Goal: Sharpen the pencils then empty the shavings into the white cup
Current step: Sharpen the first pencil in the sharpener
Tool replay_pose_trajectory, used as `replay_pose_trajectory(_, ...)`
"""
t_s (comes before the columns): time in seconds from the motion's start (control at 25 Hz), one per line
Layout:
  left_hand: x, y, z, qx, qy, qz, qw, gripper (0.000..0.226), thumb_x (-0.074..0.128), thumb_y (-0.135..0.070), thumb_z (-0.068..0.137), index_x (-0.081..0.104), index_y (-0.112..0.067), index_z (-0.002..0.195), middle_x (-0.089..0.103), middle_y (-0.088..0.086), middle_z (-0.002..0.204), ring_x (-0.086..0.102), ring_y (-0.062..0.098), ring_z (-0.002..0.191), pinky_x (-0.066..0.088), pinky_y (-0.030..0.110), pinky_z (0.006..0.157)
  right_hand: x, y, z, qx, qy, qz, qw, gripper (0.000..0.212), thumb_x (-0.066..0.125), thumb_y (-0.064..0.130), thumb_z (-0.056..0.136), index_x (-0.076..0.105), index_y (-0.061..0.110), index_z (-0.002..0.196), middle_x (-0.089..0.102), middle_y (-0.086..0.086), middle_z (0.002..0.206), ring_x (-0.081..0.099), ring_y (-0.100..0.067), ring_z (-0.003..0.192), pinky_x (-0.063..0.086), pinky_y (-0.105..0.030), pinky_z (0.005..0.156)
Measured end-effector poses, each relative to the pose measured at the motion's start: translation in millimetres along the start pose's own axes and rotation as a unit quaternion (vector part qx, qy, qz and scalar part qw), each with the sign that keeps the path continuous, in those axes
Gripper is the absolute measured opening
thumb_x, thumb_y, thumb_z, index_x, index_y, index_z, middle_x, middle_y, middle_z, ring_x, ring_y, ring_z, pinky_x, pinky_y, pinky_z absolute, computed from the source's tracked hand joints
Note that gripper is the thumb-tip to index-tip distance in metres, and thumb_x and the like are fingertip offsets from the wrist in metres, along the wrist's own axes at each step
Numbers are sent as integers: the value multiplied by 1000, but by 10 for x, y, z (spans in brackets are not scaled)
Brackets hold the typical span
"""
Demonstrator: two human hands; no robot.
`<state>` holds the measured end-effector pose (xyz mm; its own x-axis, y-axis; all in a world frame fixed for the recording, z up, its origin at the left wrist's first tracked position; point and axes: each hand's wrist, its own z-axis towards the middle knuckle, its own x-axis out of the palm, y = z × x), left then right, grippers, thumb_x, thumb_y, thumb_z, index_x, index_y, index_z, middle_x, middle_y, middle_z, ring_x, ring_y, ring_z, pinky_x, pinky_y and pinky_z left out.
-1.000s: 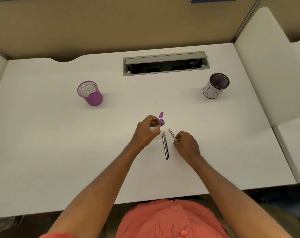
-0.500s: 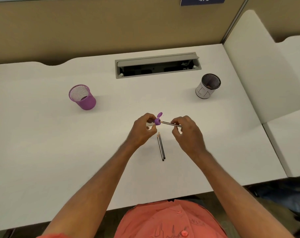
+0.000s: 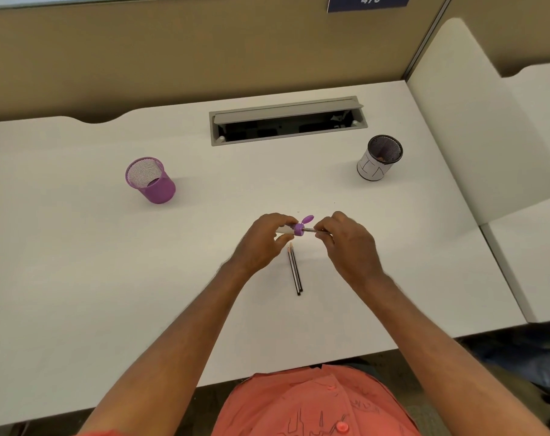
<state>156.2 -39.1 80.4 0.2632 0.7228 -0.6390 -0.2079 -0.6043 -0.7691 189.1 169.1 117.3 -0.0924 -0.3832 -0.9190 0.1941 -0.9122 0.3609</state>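
My left hand (image 3: pixel 262 243) grips a small sharpener (image 3: pixel 295 228) with a purple cap, an open flip lid and a clear body, held above the middle of the white desk (image 3: pixel 78 278). My right hand (image 3: pixel 350 243) pinches a pencil (image 3: pixel 311 230) whose tip sits inside the sharpener's hole; most of its shaft is hidden by my fingers. Two more pencils (image 3: pixel 295 269) lie side by side on the desk just below my hands, tips pointing away from me. The white cup (image 3: pixel 379 157), dark mesh inside, stands at the far right.
A purple mesh cup (image 3: pixel 150 180) stands at the far left. A grey cable hatch (image 3: pixel 287 121) is open at the back centre. A tan partition wall rises behind the desk, and a white divider panel (image 3: pixel 475 121) borders the right edge.
My right hand picked one pencil up from the desk, brought it to the sharpener and pushed its tip in. The hands have since drawn closer together.
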Motion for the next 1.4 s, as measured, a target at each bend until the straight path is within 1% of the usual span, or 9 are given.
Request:
replay_pose_trajectory(0.32, -55, -153, 45, 57, -40, 44, 997, 13, 68, -14, 94, 73, -21, 103, 75, -9, 95, 58, 11, 86, 47, 30, 76, -72, -50, 84, -35, 3, -64, 997, 13, 65, 29, 99, 74, 20, 96, 64, 1, 77, 58, -26, 62, 44, -35, 53)
replay_pose_trajectory(0.52, -87, -170, 42, 66, -46, 113, 990, 19, 70, -16, 95, 72, -21, 113, 73, -9, 106, 56, 16, 100, 48, 28, 81, -193, -122, 280, 143, 232, 177, 946, 30, 53, 38, 103, 72, 31, 81, 58, 13, 65, 56, -10, 67, 43, -31, 62)
replay_pose_trajectory(0.6, -105, -172, 52, 65, -30, 125, 989, 21, 70, -17, 95, 71, -22, 116, 72, -9, 110, 56, 18, 105, 51, 32, 82, -203, -124, 294, 133, 254, 191, 939, 31, 50, 39, 105, 69, 32, 81, 59, 15, 70, 58, -12, 72, 45, -33, 66)
replay_pose_trajectory(0.76, -150, -175, 87, 53, -13, 124, 991, 23, 67, -18, 98, 69, -23, 120, 70, -8, 116, 54, 18, 110, 52, 35, 85, -79, -76, 155, 2, 102, 17, 995, 13, 62, 39, 99, 62, 26, 99, 62, 8, 81, 58, -20, 69, 45, -34, 56)
replay_pose_trajectory(0.88, -144, -182, 69, 50, 1, 117, 992, 25, 65, -19, 99, 68, -23, 123, 69, -6, 118, 55, 19, 108, 52, 36, 86, -16, -96, 115, -104, -23, -137, 985, 15, 69, 31, 95, 65, 19, 88, 57, 2, 76, 53, -23, 62, 38, -33, 45)
replay_pose_trajectory(1.0, -123, -189, 45, 37, 1, 109, 993, 26, 66, -18, 98, 69, -23, 124, 70, -5, 117, 56, 20, 107, 52, 37, 85, 1, -131, 145, -146, -66, -162, 974, 19, 72, 29, 94, 66, 18, 79, 56, 1, 66, 50, -25, 55, 31, -32, 47)
replay_pose_trajectory(1.2, -131, -182, 13, 29, -19, 104, 994, 26, 71, -18, 94, 72, -25, 119, 72, -7, 113, 58, 18, 104, 53, 37, 83, -80, -89, 337, -1, 161, -71, 984, 29, 51, 48, 103, 70, 29, 89, 66, 7, 79, 59, -19, 69, 39, -31, 57)
replay_pose_trajectory(1.32, -124, -181, -9, 43, -17, 109, 993, 26, 74, -17, 91, 73, -25, 116, 72, -7, 110, 58, 18, 102, 53, 36, 81, -231, -122, 513, 142, 330, 180, 916, 35, 54, 47, 101, 74, 28, 81, 64, 11, 73, 56, -12, 70, 41, -30, 66)
replay_pose_trajectory(1.4, -153, -181, -12, 44, -13, 105, 993, 26, 73, -17, 92, 73, -25, 116, 72, -7, 110, 58, 18, 103, 53, 36, 82, -272, -98, 534, 153, 350, 245, 891, 32, 58, 44, 101, 76, 26, 83, 62, 17, 64, 55, -3, 66, 42, -27, 67)
